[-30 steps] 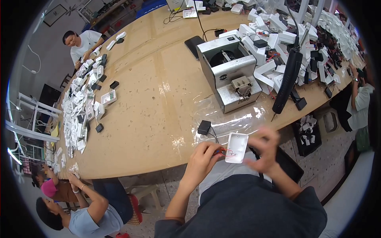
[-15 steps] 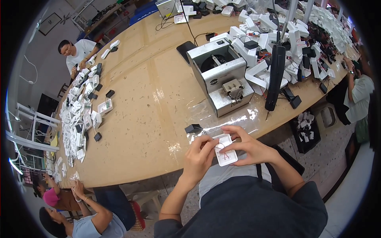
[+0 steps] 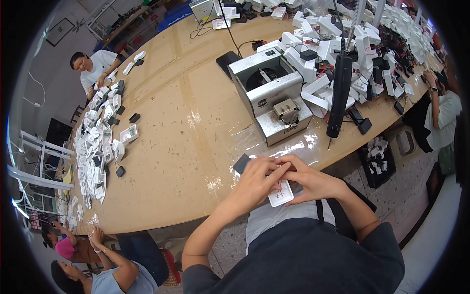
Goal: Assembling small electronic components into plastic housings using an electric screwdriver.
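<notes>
Just past the table's near edge, in front of my body, I hold a small white plastic housing [image 3: 280,197], shaped like a shallow tray, with thin red wires inside. My right hand [image 3: 313,182] grips it along its right side. My left hand [image 3: 258,177] reaches over its upper end, fingers bent together close to the right fingertips; what they pinch is hidden. A black box-shaped adapter [image 3: 241,163] lies on the table beside my left hand.
A metal machine [image 3: 274,100] stands ahead on the table [image 3: 161,161]. A black electric screwdriver [image 3: 339,98] hangs to its right, before a heap of white housings [image 3: 360,44]. More housings [image 3: 93,147] lie piled at left. Several people sit around.
My left hand has moved right and forward over the upper end of the housing, covering more of it. The right fingers have come closer to the left ones.
</notes>
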### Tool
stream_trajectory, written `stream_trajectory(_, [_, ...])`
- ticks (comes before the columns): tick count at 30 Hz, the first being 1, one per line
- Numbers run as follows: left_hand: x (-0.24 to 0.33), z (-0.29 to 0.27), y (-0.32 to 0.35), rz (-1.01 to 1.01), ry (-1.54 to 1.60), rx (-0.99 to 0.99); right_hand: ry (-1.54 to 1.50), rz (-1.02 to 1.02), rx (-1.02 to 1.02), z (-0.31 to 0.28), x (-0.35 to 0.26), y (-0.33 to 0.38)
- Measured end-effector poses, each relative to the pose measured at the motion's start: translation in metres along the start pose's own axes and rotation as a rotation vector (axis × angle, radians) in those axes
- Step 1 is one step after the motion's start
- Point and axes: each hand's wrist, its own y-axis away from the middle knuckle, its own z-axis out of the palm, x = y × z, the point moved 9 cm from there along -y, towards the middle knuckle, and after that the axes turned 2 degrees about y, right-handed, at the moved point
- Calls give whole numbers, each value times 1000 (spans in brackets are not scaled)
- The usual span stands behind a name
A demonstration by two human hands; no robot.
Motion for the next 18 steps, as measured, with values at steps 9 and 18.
stream_trajectory(9, [-4,-13,13,-231,-15,250,-83,104,-5,6,15,4])
stream_trajectory(18, [0,-11,13,-222,-28,198,75,29,56,0,5,1])
